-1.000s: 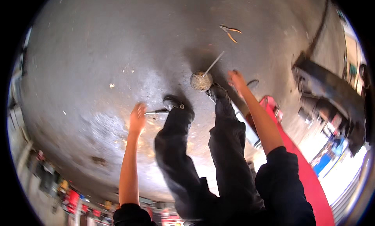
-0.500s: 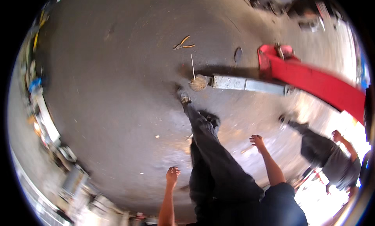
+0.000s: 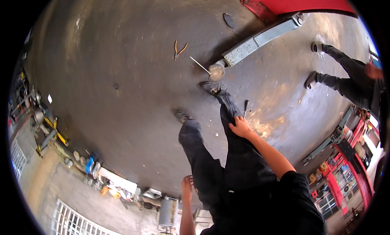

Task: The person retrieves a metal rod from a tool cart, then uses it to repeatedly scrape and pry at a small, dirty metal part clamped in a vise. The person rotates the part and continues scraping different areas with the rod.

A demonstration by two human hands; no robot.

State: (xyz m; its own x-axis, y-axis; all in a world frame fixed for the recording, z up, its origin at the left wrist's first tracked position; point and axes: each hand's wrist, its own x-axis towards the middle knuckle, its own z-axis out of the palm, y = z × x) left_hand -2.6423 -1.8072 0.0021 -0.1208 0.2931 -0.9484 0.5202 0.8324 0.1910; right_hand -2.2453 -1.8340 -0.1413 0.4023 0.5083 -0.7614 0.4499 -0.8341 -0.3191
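Observation:
My right hand (image 3: 240, 126) rests against my dark right trouser leg (image 3: 237, 154), its fingers loosely bent and holding nothing. Low beside my left leg, my left hand (image 3: 187, 185) hangs with curved fingers and nothing visible in them. Just past my right shoe (image 3: 210, 87) lies a round, rough pad (image 3: 217, 72) at the end of a grey metal arm (image 3: 262, 36). A thin rod (image 3: 199, 65) leans across the pad, and orange-handled pliers (image 3: 181, 52) lie farther out. A black-handled tool (image 3: 246, 107) is on the floor right of my knee.
A red metal beam (image 3: 298, 1) runs along the top right, near a dark oval piece (image 3: 228, 20). A person in dark trousers (image 3: 349, 89) stands at the right. Parts and tools (image 3: 55, 131) line the lower left, beside a white grille (image 3: 77, 220); red equipment (image 3: 337, 180) is at lower right.
My view has swung round, so the metal arm now slants up-right. My right hand has come onto my leg. The other person's legs have shifted higher in view.

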